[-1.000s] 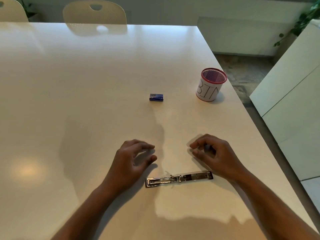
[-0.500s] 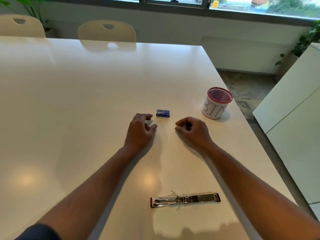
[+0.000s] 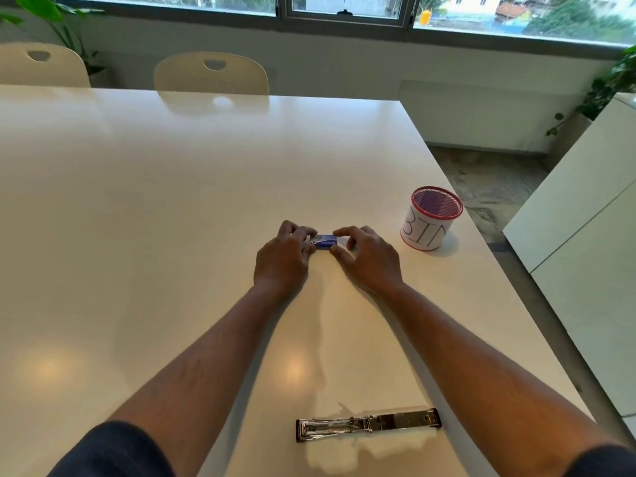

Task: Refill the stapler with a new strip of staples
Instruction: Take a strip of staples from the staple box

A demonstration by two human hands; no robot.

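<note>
A small blue staple box (image 3: pixel 325 242) lies on the white table (image 3: pixel 172 201), out at arm's length. My left hand (image 3: pixel 284 258) grips its left end with curled fingers. My right hand (image 3: pixel 368 258) pinches its right end between thumb and fingers. The metal stapler (image 3: pixel 368 425) lies unfolded flat near the table's front edge, between my forearms, touched by neither hand. Whether the box is open cannot be made out.
A red mesh cup (image 3: pixel 432 218) with a paper label reading BIN stands right of the box, near the table's right edge. Two cream chairs (image 3: pixel 211 74) stand at the far side. A white cabinet (image 3: pixel 585 235) stands to the right.
Both hands left the stapler, reached forward across the table and closed on the two ends of the blue staple box. The stapler stayed where it lay.
</note>
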